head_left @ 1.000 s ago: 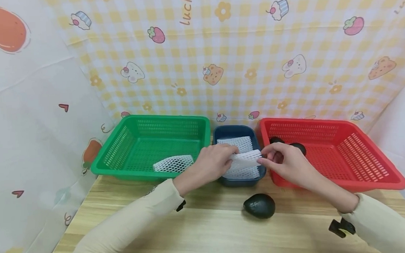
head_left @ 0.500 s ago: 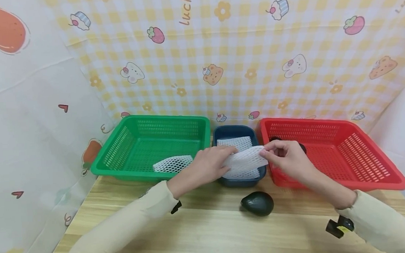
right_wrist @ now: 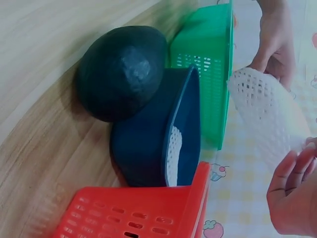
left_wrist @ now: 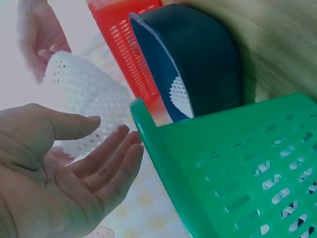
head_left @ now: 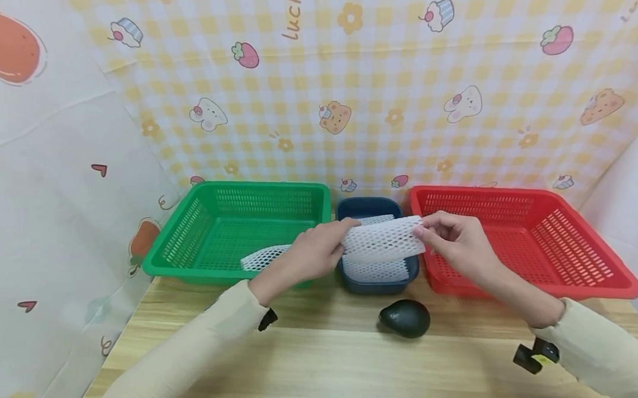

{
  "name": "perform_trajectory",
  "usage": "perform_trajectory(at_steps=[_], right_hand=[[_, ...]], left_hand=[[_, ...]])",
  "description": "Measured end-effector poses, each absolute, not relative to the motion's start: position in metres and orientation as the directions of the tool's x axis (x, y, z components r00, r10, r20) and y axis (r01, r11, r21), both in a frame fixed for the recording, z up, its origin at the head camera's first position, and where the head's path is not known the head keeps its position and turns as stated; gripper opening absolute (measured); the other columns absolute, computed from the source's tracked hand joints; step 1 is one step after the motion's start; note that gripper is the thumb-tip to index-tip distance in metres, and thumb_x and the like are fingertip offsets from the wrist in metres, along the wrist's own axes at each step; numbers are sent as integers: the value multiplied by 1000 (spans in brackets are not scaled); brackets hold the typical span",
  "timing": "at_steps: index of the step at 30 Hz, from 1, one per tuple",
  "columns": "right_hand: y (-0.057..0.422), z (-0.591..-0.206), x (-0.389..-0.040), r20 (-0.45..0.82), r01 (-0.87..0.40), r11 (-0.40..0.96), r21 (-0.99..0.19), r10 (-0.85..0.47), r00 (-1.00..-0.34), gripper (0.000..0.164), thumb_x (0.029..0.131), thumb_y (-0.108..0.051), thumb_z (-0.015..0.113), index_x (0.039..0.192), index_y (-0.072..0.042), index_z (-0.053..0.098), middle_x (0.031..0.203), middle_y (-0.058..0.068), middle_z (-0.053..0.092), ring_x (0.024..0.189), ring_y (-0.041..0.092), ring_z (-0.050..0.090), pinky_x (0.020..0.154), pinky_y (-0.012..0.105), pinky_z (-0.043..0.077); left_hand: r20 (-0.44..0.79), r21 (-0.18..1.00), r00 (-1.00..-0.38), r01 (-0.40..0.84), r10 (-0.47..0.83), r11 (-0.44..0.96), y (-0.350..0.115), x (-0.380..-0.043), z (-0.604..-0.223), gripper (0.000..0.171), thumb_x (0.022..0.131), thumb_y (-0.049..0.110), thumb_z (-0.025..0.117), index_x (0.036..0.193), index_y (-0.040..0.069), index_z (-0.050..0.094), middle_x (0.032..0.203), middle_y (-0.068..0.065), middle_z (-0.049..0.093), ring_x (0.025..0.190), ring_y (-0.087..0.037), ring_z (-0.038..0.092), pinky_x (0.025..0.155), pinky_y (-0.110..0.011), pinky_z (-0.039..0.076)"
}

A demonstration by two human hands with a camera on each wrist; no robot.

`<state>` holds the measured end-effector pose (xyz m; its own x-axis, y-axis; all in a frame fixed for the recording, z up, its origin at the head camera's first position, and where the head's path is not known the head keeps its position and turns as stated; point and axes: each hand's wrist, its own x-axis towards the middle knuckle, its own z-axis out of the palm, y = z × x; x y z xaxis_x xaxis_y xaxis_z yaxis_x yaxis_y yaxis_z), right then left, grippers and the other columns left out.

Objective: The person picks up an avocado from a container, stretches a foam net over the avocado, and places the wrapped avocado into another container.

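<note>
My right hand (head_left: 462,246) pinches the right end of a white foam net sleeve (head_left: 385,240), held flat above the navy bin (head_left: 373,288). At the sleeve's left end is my left hand (head_left: 316,249); in the left wrist view its thumb and fingers stand apart, fingers gently bent, with the mesh just beyond them. More white foam net sleeves (head_left: 378,272) lie in the bin. On the table in front of the bin rests a dark avocado (head_left: 405,318), large in the right wrist view.
Left of the bin stands a green basket (head_left: 234,226) with a net-covered dark item (head_left: 263,258), partly behind my left arm. To the right is a red basket (head_left: 519,243), partly covered by my right hand. A patterned cloth (head_left: 293,93) hangs behind.
The sleeve has been raised and spread flatter between my hands. My left hand has shifted left, toward the sleeve's end. Dark fruits seen in the red basket earlier are now hidden.
</note>
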<state>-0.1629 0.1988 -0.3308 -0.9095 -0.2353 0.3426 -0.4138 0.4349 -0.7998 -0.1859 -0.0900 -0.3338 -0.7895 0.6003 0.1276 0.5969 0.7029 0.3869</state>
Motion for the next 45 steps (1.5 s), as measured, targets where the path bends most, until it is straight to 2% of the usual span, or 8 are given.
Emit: perform_trajectory(at_steps=[4,7,14,20,27,32,38,45], right_hand=[[197,-328,-162,369,-426,323,-845,-223,-902,17,96,-6,71,112,-2,73,84,12,67,68,24,58,52,27,50],[196,-326,-161,363,-411,253,-876,-215,-907,19,96,-3,70,115,0,72,95,12,70,76,23,63,59,26,54],[192,-322,-157,358,-388,100,-916,-230,-905,22,97,0,67,118,2,71,108,9,71,90,21,69,72,27,58],[189,-317,-152,355,-376,48,-925,-240,-904,22,97,2,66,119,2,71,111,9,71,95,21,69,77,30,58],[190,-316,-152,373,-393,46,-918,-232,-898,20,96,2,67,115,2,71,102,10,70,81,19,65,65,23,56],[192,-316,-152,345,-365,71,-928,-203,-916,19,96,1,68,114,3,72,96,11,69,74,20,62,62,23,55],[190,-319,-150,310,-345,140,-928,-222,-924,17,96,-1,68,113,2,72,96,15,68,75,26,61,63,26,55],[190,-332,-146,304,-374,223,-900,-293,-906,16,95,-2,71,110,-1,73,93,15,65,73,27,60,61,27,53]], left_hand=[[152,467,-797,579,585,668,-94,-190,-333,46,100,3,60,144,15,52,110,-2,68,79,-14,61,60,-29,49],[135,521,-815,542,563,660,-95,-191,-334,46,99,6,64,143,15,54,98,1,68,69,-11,59,52,-27,45],[148,593,-817,524,557,611,-94,-195,-339,40,93,5,71,132,12,64,111,-2,70,78,-9,64,63,-26,52],[214,710,-787,532,579,462,-95,-200,-339,20,92,3,73,110,11,72,107,0,71,87,-12,63,73,-28,52],[124,882,-761,379,637,281,-106,-199,-337,32,95,-6,61,124,5,66,110,-5,69,86,-26,69,62,-38,57],[136,893,-729,383,671,236,-113,-198,-337,31,100,0,58,130,1,63,113,-8,70,90,-28,71,67,-47,58],[199,811,-790,465,580,355,-118,-199,-336,17,96,-1,65,110,6,72,104,-2,70,80,-18,67,67,-34,57],[344,719,-829,535,441,444,-125,-201,-332,13,94,3,70,103,11,76,100,3,71,83,-15,64,75,-35,54]])
